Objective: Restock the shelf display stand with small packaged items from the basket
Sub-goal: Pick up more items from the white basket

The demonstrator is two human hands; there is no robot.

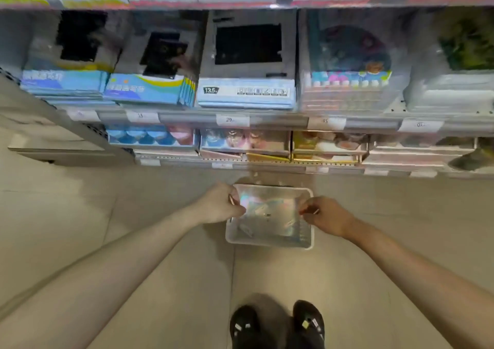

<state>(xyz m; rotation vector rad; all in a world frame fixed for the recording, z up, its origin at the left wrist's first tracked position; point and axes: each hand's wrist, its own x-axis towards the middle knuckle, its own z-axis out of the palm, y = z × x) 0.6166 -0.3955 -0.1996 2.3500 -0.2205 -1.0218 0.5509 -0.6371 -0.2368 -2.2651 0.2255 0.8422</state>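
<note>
A white rectangular plastic basket [270,243] with perforated walls sits on the beige tiled floor [133,241], just in front of the bottom edge of the shelf display stand [240,116]. Above it both hands hold a flat, shiny iridescent packet [268,215] that throws rainbow glints; the packet hides most of the basket's inside, and what else lies in there is too blurred to make out. The left hand [220,203] pinches the packet's left edge with curled fingers, and the right hand [328,216] pinches its right edge the same way, so the packet is stretched between them over the basket's middle. The stand is grey metal with clear plastic dividers and white price tags [232,120] along each shelf front. On the middle shelf, from the left edge, stand blue and white flat packs [64,82], then a grey boxed item with a black panel [248,62], then a clear pack with colourful round shapes [350,65], and near the right edge something green [467,46] in a clear bin. The lower shelf holds open cardboard trays of pastel blue and pink round items [152,135] and pink and yellow boxes [267,148]. At the floor's near edge stand two feet in black sandals [278,324].
</note>
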